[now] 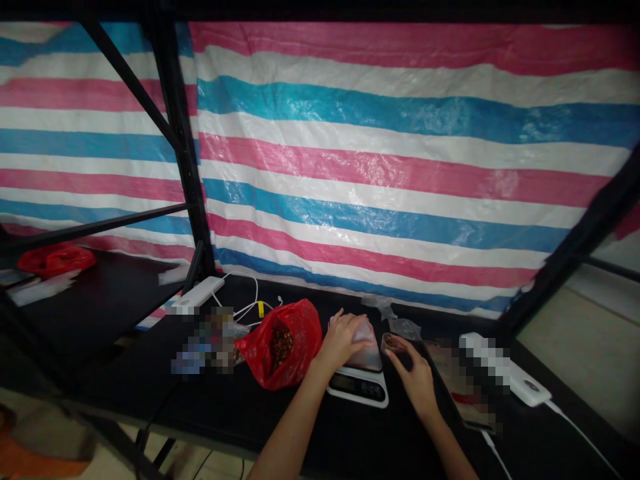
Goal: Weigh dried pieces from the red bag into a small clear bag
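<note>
My left hand (343,337) is at a clear plastic bag (367,353) on a white digital scale (359,387). Its thumb lies across the front of the bag and its fingers reach over the upper left side. Just right of the scale, my right hand (416,377) grips a small clear cup (391,343) by its rim, with something brown inside. Left of my left forearm stands an open red plastic bag (305,337) filled with small reddish-brown dried pieces (281,347). What the clear bag contains is hard to make out.
Crumpled clear plastic (405,328) lies behind the cup. White power strips (200,293) sit at the back left and right, with cables. A flat dark-edged item (453,380) is right of my right hand. Black frame posts (183,147) and striped sheeting (375,167) bound the black table (135,367).
</note>
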Available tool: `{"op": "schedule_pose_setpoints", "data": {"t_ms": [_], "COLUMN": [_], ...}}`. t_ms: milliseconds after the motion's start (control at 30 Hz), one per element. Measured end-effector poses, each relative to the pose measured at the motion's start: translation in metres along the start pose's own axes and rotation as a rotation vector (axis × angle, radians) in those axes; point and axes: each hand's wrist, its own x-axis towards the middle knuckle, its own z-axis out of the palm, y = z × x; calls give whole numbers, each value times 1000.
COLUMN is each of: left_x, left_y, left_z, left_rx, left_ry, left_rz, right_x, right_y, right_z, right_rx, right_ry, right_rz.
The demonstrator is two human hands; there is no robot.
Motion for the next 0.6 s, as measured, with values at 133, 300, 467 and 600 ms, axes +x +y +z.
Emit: {"op": "schedule_pose_setpoints", "data": {"t_ms": [133,300,467,600], "left_x": [1,5,4,4], "left_y": [-6,-12,-8,-7], "left_z": [0,0,-3,-6], "left_rx": [-322,-520,-541,-522], "left_ry": [206,320,301,323], "left_rz": [-158,-221,-216,-221], "right_x": [25,63,91,103], "right_y": [-13,-55,-86,-98], "right_z": [-11,-27,-32,-34], "right_rx": [-119,-370,-507,-557], "right_ry": [-57,-174,-256,-316], "right_rz": [-148,-360,-558,-623]}}
